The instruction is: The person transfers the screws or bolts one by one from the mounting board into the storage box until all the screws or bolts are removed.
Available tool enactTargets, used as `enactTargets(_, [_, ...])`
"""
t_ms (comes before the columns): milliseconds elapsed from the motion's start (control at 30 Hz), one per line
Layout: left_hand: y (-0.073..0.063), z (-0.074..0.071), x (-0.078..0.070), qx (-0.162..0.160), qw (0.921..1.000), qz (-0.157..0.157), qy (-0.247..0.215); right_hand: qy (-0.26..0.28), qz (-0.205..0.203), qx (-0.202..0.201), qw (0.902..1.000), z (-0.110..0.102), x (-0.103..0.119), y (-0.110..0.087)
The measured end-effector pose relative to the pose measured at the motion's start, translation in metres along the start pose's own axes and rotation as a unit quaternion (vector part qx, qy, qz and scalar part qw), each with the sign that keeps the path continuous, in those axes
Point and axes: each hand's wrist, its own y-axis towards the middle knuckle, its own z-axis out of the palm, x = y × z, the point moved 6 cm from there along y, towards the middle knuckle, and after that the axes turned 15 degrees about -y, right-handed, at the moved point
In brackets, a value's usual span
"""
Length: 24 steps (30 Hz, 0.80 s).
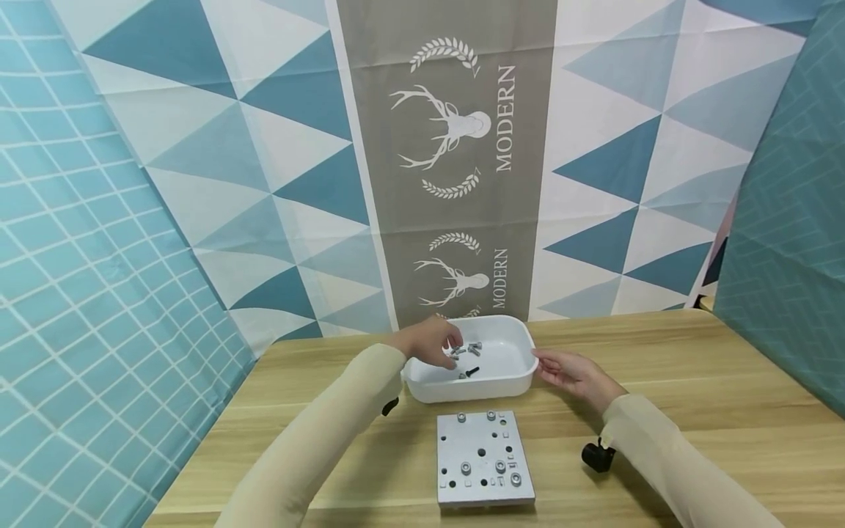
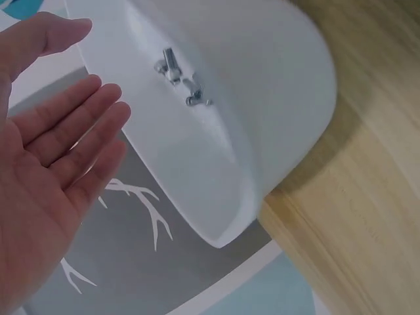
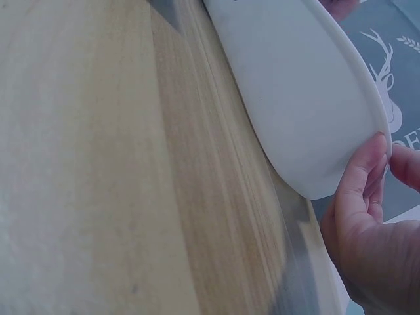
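A white plastic tray (image 1: pixel 470 389) stands near the back of the table, with several small silver screws (image 1: pixel 474 350) and a black screw (image 1: pixel 472 372) in it. My left hand (image 1: pixel 430 342) is over the tray's left part, its fingers spread apart and loosely bent. In the left wrist view that hand (image 2: pixel 49 164) holds nothing, and screws (image 2: pixel 172 67) lie beyond its fingertips. My right hand (image 1: pixel 573 375) pinches the tray's right rim; the right wrist view shows thumb and fingers (image 3: pixel 359 174) on both sides of the rim.
A silver metal plate (image 1: pixel 461 444) with holes and several socket-head screws set in it lies in front of the tray. The wooden table (image 1: pixel 700 367) runs to a patterned cloth (image 1: pixel 455 213) at the back. Dark wrist cameras (image 1: pixel 598 456) hang below the sleeves.
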Motion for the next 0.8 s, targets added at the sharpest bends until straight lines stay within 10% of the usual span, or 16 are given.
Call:
enactTargets(433, [-0.025,0.016,-0.017,-0.028,0.9963,0.078,-0.021,-0.013,-0.002,0.008,0.9999,0.0,0.002,-0.002])
enactTargets(800, [-0.037,0.03,-0.038,-0.018,0.9956,0.076,-0.052,-0.028,0.001,0.013,0.9995,-0.002,0.004,0.001])
